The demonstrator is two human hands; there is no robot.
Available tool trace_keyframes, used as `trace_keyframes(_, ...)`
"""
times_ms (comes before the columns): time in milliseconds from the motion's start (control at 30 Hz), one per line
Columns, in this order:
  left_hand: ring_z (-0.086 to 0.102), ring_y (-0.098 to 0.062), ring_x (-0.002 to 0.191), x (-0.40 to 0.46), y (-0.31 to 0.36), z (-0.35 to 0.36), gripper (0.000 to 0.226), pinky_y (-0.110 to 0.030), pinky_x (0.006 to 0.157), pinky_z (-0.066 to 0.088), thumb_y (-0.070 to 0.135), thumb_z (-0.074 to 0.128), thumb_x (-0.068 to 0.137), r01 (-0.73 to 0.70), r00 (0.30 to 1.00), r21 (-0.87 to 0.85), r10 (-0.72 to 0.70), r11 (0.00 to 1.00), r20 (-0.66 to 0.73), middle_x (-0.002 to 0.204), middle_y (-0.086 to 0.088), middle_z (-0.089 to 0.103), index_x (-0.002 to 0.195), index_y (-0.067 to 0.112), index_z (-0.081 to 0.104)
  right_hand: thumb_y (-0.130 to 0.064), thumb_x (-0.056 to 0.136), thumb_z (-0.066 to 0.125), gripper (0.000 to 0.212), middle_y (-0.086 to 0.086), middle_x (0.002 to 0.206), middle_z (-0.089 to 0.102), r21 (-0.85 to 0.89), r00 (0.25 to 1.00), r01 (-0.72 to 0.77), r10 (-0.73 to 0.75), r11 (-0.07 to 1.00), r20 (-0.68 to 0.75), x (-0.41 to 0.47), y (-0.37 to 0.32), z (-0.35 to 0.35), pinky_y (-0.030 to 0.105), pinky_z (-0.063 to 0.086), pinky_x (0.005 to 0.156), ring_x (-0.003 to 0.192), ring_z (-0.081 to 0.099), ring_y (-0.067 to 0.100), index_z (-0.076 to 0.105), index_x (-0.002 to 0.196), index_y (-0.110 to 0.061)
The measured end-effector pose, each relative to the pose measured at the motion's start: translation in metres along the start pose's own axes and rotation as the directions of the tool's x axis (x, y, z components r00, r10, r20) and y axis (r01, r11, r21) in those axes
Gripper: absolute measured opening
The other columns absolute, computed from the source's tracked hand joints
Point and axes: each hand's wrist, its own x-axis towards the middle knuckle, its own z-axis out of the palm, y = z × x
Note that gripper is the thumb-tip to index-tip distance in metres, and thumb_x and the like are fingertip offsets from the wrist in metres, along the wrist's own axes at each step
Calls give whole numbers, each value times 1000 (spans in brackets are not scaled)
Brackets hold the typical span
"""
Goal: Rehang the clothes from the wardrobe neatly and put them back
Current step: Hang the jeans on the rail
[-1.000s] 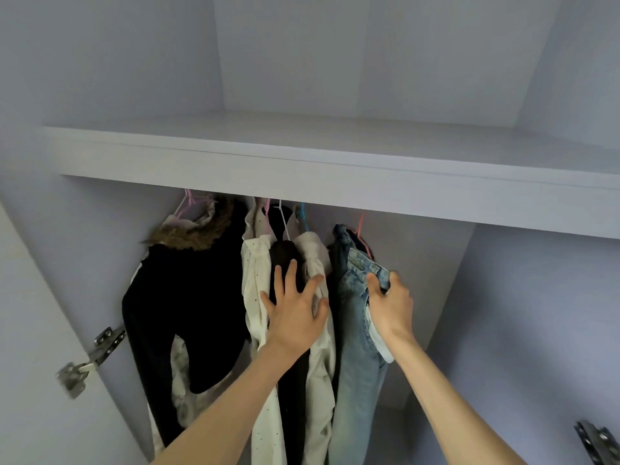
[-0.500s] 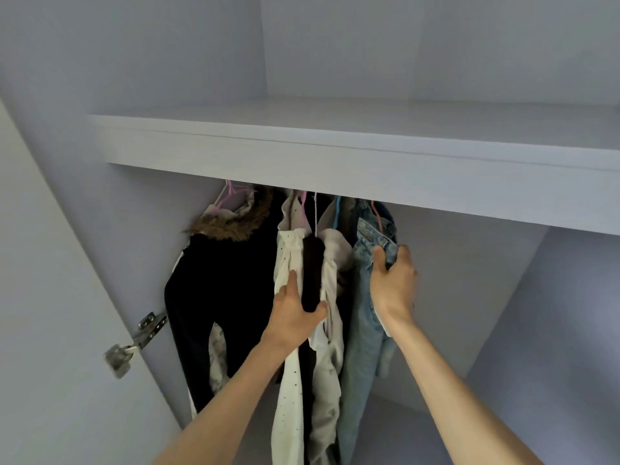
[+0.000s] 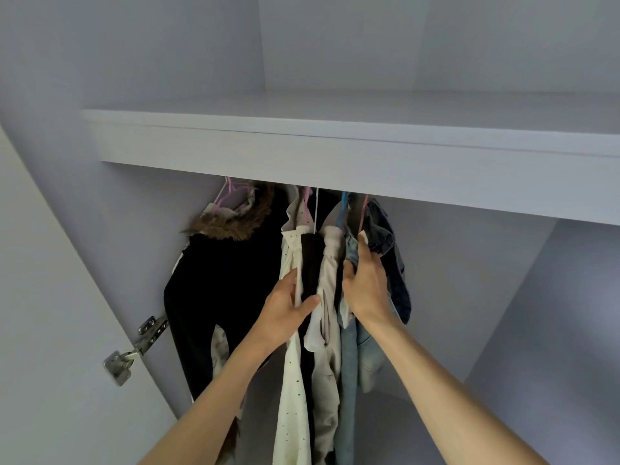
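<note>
Several garments hang on hangers under the wardrobe shelf. A black coat with a brown fur collar hangs at the left. Beside it are a cream dotted shirt, a black garment and a beige garment. Light blue jeans and a dark denim piece hang at the right. My left hand grips the black garment and cream shirt between thumb and fingers. My right hand holds the top of the light jeans, fingers tucked into the cloth.
The wardrobe's left door stands open, with a metal hinge on its inner edge. Pale grey walls close in the hanging space. Right of the jeans the rail space holds no clothes.
Both hands have come closer together on the clothes. My left hand went from lying spread on the garments to gripping them. The jeans have shifted left against the beige garment.
</note>
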Motion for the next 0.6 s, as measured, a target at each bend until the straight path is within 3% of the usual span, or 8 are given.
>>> trace_keyframes(67,58,-19,106,-1,2,-3,34,-37,94,47,19,56,91,-52,998,74,54,996,-26,110,-5,61,125,16,51,-10,96,44,55,19,121,48,43,1000,13,-14,999,25,2,-3,6,18,33,84,112,49,28,21,146,-10)
trace_keyframes(167,55,-23,100,-3,3,-12,40,-41,95,45,15,50,94,-94,995,163,99,982,-21,101,-5,51,133,8,45,-9,95,45,55,18,119,51,111,997,28,-36,993,69,7,-4,15,18,33,89,112,50,26,25,146,-10)
trace_keyframes(300,45,-8,81,-2,9,-24,47,-25,88,44,11,46,96,-153,987,222,139,963,81,84,6,37,140,2,33,-7,93,46,54,15,123,53,181,989,18,-44,983,142,16,-5,23,16,34,93,115,51,23,30,145,-10)
trace_keyframes(433,45,-5,84,-6,16,-31,49,-1,77,37,9,46,96,-141,985,195,118,971,122,84,7,36,142,4,30,-10,94,48,52,13,131,49,213,976,-10,-36,977,213,22,-7,26,19,32,100,121,48,21,32,144,-12)
trace_keyframes(500,45,-8,91,-7,16,-31,49,-3,80,37,9,46,96,-118,989,169,100,978,111,87,5,37,142,5,29,-14,95,47,52,13,126,50,181,968,-14,-32,983,248,22,-7,24,20,34,99,115,50,22,30,145,-13)
trace_keyframes(600,46,-15,100,-3,12,-31,52,-23,95,39,17,45,97,-98,993,262,76,960,94,98,-1,38,144,5,25,-21,96,47,57,11,111,42,11,964,59,-59,998,261,18,-9,19,23,34,100,103,46,21,24,147,-14)
